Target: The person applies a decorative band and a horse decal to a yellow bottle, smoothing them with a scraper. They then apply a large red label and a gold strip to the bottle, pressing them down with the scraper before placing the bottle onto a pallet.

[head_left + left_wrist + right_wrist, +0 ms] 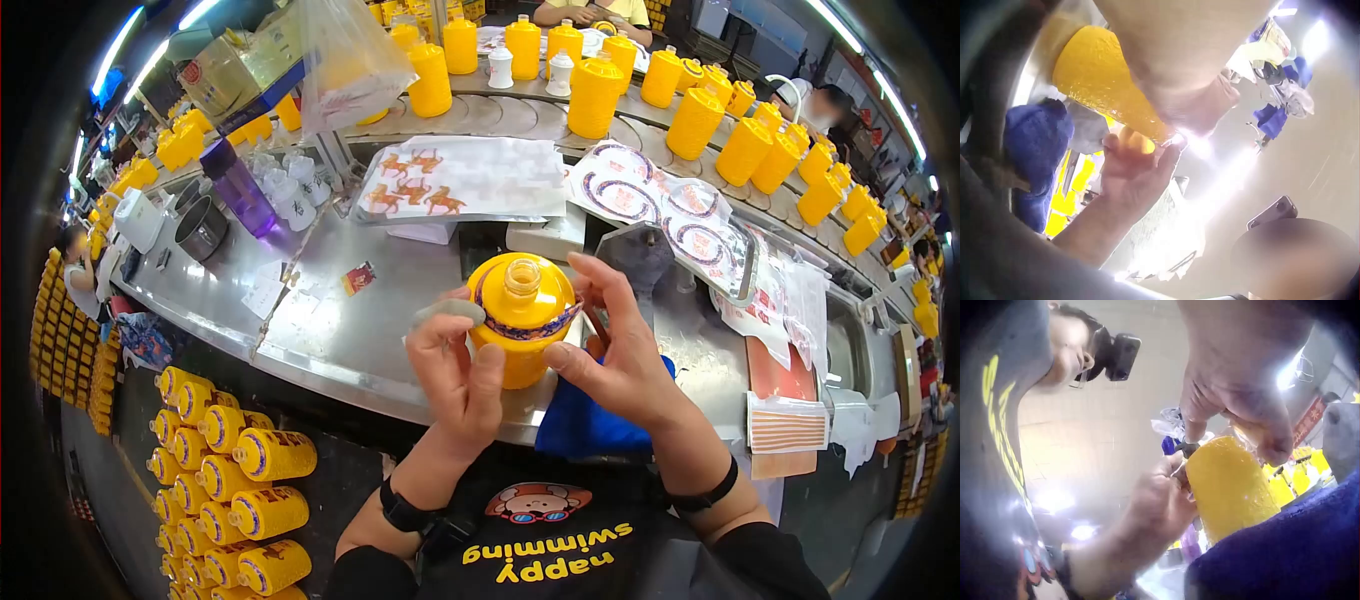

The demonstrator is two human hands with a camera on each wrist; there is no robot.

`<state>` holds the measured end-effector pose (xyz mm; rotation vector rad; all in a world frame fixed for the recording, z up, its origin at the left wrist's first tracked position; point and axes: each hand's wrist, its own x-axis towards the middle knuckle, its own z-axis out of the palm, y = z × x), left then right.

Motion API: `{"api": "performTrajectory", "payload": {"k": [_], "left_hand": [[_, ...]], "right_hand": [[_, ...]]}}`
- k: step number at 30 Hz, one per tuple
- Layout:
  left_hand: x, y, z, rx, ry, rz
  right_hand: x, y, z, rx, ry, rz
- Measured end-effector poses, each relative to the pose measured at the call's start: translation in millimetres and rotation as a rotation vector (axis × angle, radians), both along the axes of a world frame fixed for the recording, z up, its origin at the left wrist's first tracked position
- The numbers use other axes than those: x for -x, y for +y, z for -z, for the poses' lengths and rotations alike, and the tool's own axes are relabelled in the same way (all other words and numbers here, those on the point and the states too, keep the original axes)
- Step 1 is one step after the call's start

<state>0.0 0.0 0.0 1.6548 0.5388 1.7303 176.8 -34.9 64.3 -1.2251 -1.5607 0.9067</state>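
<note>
A yellow bottle [521, 335] with a clear glass neck stands between both hands, its open mouth facing up. Around its shoulder runs a purple-and-blue patterned strip [525, 330], whose end juts out at the right side. My left hand [452, 375] pinches a grey rounded pad [450, 312] at the bottle's left; the pad also shows as a dark piece [1189, 450] in the right wrist view. On the other side my right hand [625, 350] has its fingers spread beside the strip's end, with the thumb against the bottle. A blue cloth [600, 415] lies by the bottle's base.
Behind the bottle lie a sheet of orange horse decals [470, 180] and a tray of patterned strips [660, 205]. Several yellow bottles [690, 120] line a curved conveyor. A purple flask [240, 190] and metal pot [203, 230] stand left. More bottles [270, 455] are stacked at lower left.
</note>
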Motion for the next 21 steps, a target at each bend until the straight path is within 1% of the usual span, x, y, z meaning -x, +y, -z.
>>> {"api": "performTrajectory", "payload": {"k": [2, 5, 6, 9, 15, 18, 21], "left_hand": [[-6, -2, -6, 0.024, 0.043, -0.043], [-16, -5, -4, 0.048, 0.071, -0.096], [-18, -7, -5, 0.050, 0.049, -0.081], [-18, -6, -6, 0.058, 0.054, -0.096], [-20, -5, -8, 0.068, 0.019, -0.088], [-15, -3, -1, -0.111, 0.227, -0.225], [-13, -9, -3, -0.222, 0.294, -0.308]], "right_hand": [[-1, 4, -9, -0.091, -0.163, 0.016], [-5, 8, -4, 0.070, 0.001, -0.046], [-5, 10, 4, -0.003, 0.047, -0.057], [-7, 14, 7, 0.019, 0.121, -0.087], [-8, 19, 11, -0.030, 0.133, -0.085], [-9, 20, 17, -0.037, 0.152, -0.085], [-4, 20, 27, -0.128, 0.100, -0.022]]}}
